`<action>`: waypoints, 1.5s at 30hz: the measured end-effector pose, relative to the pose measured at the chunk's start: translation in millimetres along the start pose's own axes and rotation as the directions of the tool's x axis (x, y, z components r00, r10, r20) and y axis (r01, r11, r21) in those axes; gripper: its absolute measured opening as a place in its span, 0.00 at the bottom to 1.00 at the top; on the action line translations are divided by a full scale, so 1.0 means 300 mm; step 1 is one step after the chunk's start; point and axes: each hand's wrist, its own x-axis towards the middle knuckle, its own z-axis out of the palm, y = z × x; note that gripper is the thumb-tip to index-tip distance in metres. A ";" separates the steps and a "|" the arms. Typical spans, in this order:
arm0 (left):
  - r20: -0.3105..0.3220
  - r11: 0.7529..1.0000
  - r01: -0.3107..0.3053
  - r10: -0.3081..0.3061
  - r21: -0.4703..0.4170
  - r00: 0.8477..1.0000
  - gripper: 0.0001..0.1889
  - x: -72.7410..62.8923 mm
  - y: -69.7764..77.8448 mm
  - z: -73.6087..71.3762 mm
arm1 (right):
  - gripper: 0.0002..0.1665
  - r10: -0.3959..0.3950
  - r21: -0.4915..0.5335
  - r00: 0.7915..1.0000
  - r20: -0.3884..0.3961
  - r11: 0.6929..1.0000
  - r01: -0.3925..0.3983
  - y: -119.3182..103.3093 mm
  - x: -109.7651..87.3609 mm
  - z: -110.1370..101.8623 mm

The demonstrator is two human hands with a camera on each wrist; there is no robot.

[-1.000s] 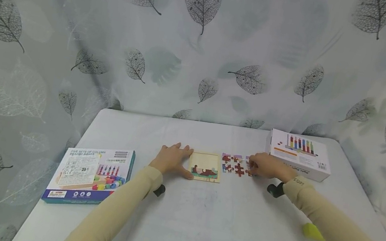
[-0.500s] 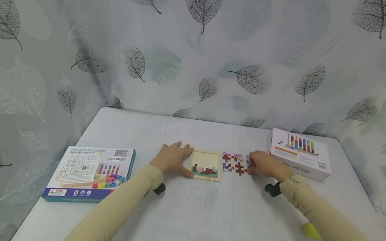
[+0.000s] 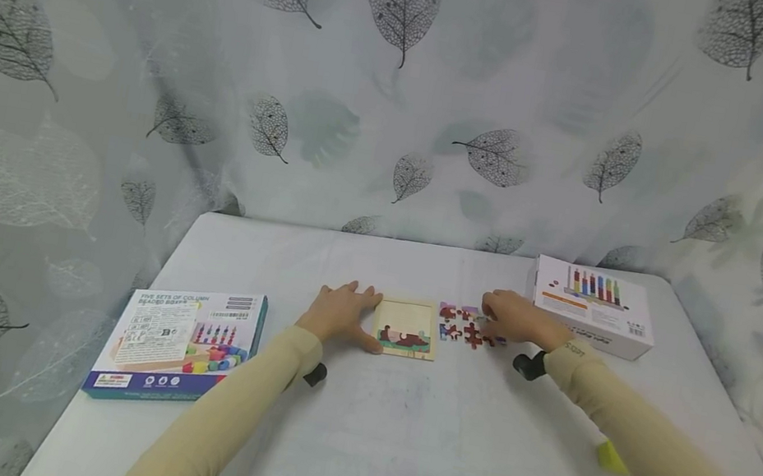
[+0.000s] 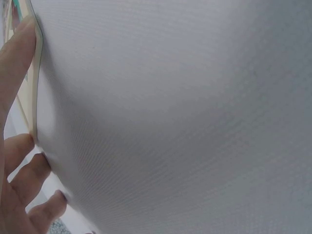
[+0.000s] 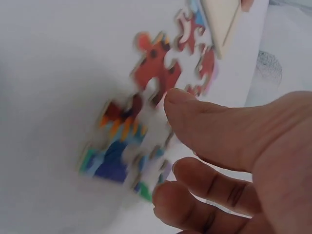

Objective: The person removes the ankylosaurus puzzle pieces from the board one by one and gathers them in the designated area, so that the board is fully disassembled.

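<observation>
My left hand spreads along the left side of a square wooden puzzle tray, thumb at the near corner, fingertips toward the far one. Fitted pieces fill the tray's near part; its upper part shows bare wood. In the left wrist view the thumb lies on the tray's rim. Right of the tray, several loose jigsaw pieces lie together, with my right hand over their far right part. In the right wrist view, thumb and fingers stand apart with no piece visible between them, beside a brown spotted piece.
A flat beaded-toy box lies at the left of the white table. A white box with colored columns stands at the back right. A yellow-green object is partly behind the right sleeve. A leaf-print curtain hangs behind.
My right hand has moved a little left over the loose pieces, uncovering pieces at their near right. My left hand and the tray stay in place.
</observation>
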 end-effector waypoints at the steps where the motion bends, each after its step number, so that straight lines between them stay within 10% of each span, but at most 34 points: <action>1: 0.001 1.000 0.002 -0.002 0.000 1.000 0.55 -0.001 -0.001 0.000 | 0.17 -0.007 -0.003 1.000 -0.003 1.000 0.007 -0.014 0.007 0.000; 20: 0.002 1.000 0.000 0.000 -0.010 1.000 0.55 -0.010 0.003 -0.004 | 0.19 -0.211 0.053 0.978 -0.005 0.976 0.211 -0.330 0.150 0.099; 45: -0.009 1.000 -0.008 0.008 -0.025 1.000 0.54 -0.005 0.001 -0.002 | 0.13 -0.303 0.043 0.952 -0.052 0.951 0.305 -0.379 0.200 0.180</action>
